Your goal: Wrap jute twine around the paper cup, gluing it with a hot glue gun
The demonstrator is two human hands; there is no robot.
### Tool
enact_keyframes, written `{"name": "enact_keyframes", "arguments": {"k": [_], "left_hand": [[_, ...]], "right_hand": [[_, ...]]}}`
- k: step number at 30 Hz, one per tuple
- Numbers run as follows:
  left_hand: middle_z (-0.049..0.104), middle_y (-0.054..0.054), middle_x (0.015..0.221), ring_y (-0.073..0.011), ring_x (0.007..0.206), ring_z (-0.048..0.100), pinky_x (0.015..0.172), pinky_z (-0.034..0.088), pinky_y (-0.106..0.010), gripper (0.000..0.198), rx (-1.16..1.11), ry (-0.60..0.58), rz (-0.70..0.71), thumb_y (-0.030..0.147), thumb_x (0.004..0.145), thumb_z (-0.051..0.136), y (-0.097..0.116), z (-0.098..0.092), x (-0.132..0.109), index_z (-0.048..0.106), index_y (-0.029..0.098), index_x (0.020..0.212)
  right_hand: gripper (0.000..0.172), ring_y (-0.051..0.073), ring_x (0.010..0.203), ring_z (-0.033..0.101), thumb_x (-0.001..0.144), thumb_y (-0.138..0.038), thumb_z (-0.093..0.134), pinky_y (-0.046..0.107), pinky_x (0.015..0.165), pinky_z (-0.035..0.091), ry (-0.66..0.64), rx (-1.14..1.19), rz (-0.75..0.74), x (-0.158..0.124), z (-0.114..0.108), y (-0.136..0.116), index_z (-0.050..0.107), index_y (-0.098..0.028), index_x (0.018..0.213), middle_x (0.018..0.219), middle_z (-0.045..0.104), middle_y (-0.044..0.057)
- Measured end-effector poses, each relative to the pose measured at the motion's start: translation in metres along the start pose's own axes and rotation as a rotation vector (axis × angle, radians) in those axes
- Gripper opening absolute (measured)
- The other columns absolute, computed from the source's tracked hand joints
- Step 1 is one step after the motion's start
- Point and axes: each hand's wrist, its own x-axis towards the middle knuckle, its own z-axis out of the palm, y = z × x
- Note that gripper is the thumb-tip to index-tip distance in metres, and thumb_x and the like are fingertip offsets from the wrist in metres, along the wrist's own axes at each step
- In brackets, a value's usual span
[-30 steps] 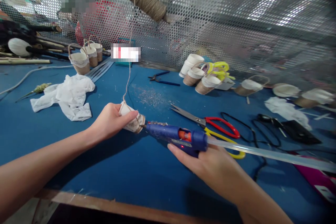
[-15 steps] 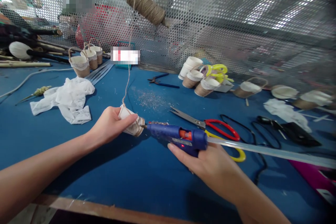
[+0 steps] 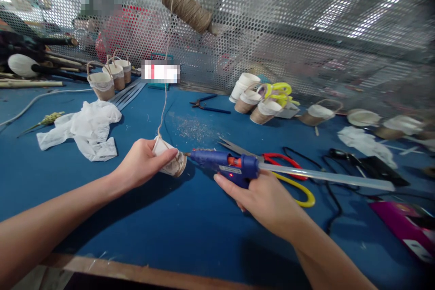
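My left hand (image 3: 141,165) grips a small paper cup (image 3: 171,163) lying on its side, partly wound with jute twine. A strand of twine (image 3: 164,95) rises from the cup to a twine spool (image 3: 186,7) fixed on the mesh wall. My right hand (image 3: 263,199) holds a blue glue gun (image 3: 226,165), its nozzle touching the cup's bottom end. A clear glue stick (image 3: 326,179) sticks out of the gun's back toward the right.
Red and yellow scissors (image 3: 282,167) lie behind the gun on the blue table (image 3: 170,231). White cloth (image 3: 84,129) sits left; small cup baskets (image 3: 108,77) and more cups (image 3: 254,99) stand farther back. Pliers (image 3: 207,103), black cables (image 3: 326,167), a person behind the mesh.
The glue gun has swung slightly, its rear and glue stick lifting away toward the back; the nozzle stays at the cup. My left hand keeps the cup almost still.
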Motion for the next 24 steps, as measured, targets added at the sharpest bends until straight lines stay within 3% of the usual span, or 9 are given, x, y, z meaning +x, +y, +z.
{"name": "enact_keyframes", "arguments": {"k": [5,12,15,18,21,24], "left_hand": [[0.071,-0.010,0.076,-0.0220,0.069,0.065,0.060,0.050,-0.027,0.036,0.007,-0.008,0.016,0.043,0.072,0.055,-0.001,0.000,0.000,0.066,0.010,0.078],[0.071,-0.008,0.073,-0.0204,0.065,0.065,0.059,0.050,-0.026,0.033,-0.029,0.010,0.008,0.042,0.070,0.057,0.004,0.000,-0.002,0.067,0.010,0.076],[0.070,-0.007,0.068,-0.0186,0.062,0.064,0.056,0.048,-0.024,0.032,-0.070,0.027,0.000,0.040,0.069,0.059,0.009,0.000,-0.004,0.067,0.010,0.072],[0.070,-0.007,0.067,-0.0181,0.060,0.063,0.055,0.048,-0.023,0.032,-0.124,0.041,0.010,0.040,0.069,0.060,0.012,-0.001,-0.005,0.067,0.010,0.071],[0.070,-0.007,0.068,-0.0170,0.060,0.063,0.055,0.047,-0.023,0.031,-0.157,0.038,0.021,0.040,0.069,0.060,0.014,-0.002,-0.007,0.067,0.010,0.072],[0.069,-0.005,0.066,-0.0155,0.058,0.061,0.053,0.046,-0.021,0.030,-0.163,0.027,0.041,0.039,0.069,0.060,0.015,-0.003,-0.008,0.067,0.010,0.072]], "right_hand": [[0.026,0.013,0.035,0.047,0.074,-0.036,0.053,0.025,0.041,0.038,-0.099,0.010,0.119,0.003,0.000,-0.003,0.054,-0.023,0.052,0.031,0.043,-0.006],[0.020,0.011,0.038,0.047,0.076,-0.038,0.053,0.024,0.045,0.040,-0.179,0.253,0.172,0.010,-0.004,0.006,0.053,-0.017,0.075,0.038,0.045,-0.007],[0.024,0.010,0.040,0.047,0.073,-0.039,0.055,0.024,0.043,0.039,-0.012,0.345,0.219,0.026,-0.013,0.023,0.052,-0.016,0.081,0.047,0.050,-0.005],[0.024,0.011,0.048,0.051,0.072,-0.039,0.057,0.024,0.044,0.039,0.226,0.217,0.283,0.050,-0.025,0.048,0.054,-0.015,0.076,0.060,0.057,0.000],[0.026,0.010,0.045,0.047,0.078,-0.037,0.052,0.024,0.042,0.038,0.296,0.095,0.358,0.073,-0.033,0.073,0.054,-0.014,0.067,0.052,0.051,-0.001],[0.025,0.009,0.055,0.053,0.084,-0.035,0.046,0.025,0.051,0.045,0.276,0.024,0.383,0.083,-0.035,0.089,0.057,-0.012,0.079,0.068,0.057,0.001]]}}
